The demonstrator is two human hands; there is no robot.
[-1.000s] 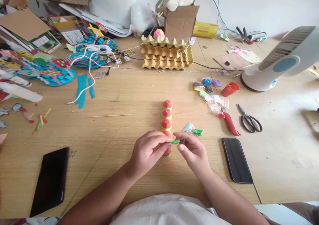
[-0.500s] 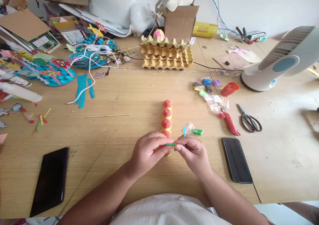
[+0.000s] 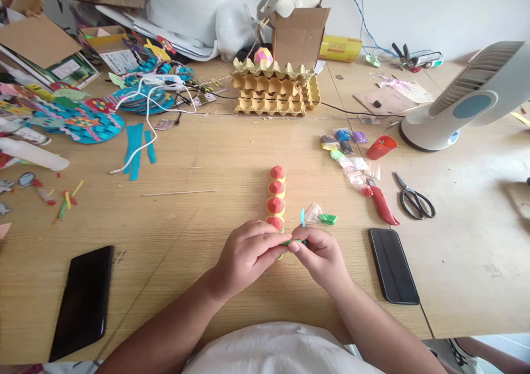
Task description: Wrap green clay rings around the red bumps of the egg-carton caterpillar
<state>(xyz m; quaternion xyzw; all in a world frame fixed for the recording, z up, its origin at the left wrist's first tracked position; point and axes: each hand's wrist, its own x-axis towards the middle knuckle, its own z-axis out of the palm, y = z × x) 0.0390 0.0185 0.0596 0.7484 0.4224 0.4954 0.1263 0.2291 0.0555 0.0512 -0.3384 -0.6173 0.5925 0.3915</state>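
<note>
Between the fingertips of both hands is a thin strip of green modelling clay (image 3: 293,242). My left hand (image 3: 250,252) pinches its left end, and my right hand (image 3: 321,254) pinches the right end with thumb and forefinger. A light blue plastic clay tool (image 3: 302,217) sticks up from my right hand, its lower part hidden by the fingers. Beyond my hands lies a row of egg-carton cups (image 3: 276,205), painted red on top and yellow around; its near end is partly covered by my left hand and shows some green.
Right of my hands are an opened green clay packet (image 3: 328,219), a phone (image 3: 394,266), scissors (image 3: 416,200), a red-handled knife (image 3: 383,204) and a red cup (image 3: 381,147). A black tablet (image 3: 83,302) lies left. Egg cartons (image 3: 271,89) and a white fan (image 3: 459,100) stand farther back.
The green clay now shows more toward my right fingertips and less by the left ones. The blue tool has tilted slightly left with my right hand.
</note>
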